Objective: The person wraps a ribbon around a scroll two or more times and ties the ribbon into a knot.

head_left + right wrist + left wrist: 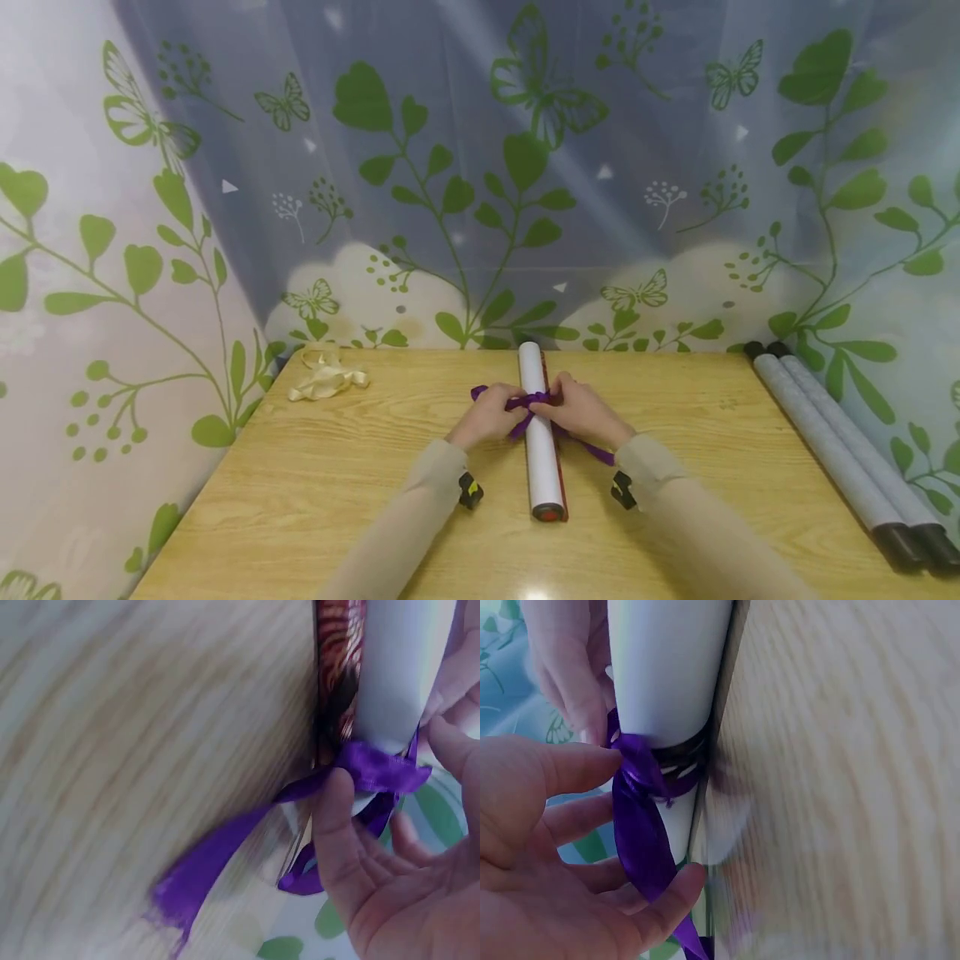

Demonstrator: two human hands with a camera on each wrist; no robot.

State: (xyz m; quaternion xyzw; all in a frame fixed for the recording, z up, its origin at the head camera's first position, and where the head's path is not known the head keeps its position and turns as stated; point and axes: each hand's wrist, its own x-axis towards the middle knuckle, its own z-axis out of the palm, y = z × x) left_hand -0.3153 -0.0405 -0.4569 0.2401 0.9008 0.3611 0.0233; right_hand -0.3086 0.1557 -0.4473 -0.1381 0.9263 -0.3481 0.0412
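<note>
A white rolled tube (542, 467) with a dark end cap lies lengthwise on the table, a red patterned strip (337, 645) along its right side. Around its middle goes a purple ribbon (639, 832), knotted on top, with loops and loose tails. From the left side, my left hand (491, 417) pinches the ribbon by the knot, thumb against it. My right hand (588, 412) holds the ribbon between thumb and fingers on the other side. One frayed ribbon tail (206, 862) trails rightward over the wood. Dark bands (682, 754) also circle the tube near the knot.
A crumpled cream ribbon (327, 381) sits at the table's back left corner. Two grey rolls (825, 446) with black ends lie side by side along the right edge of the wooden table (315, 500). A leaf-patterned curtain (465, 242) hangs behind the back edge.
</note>
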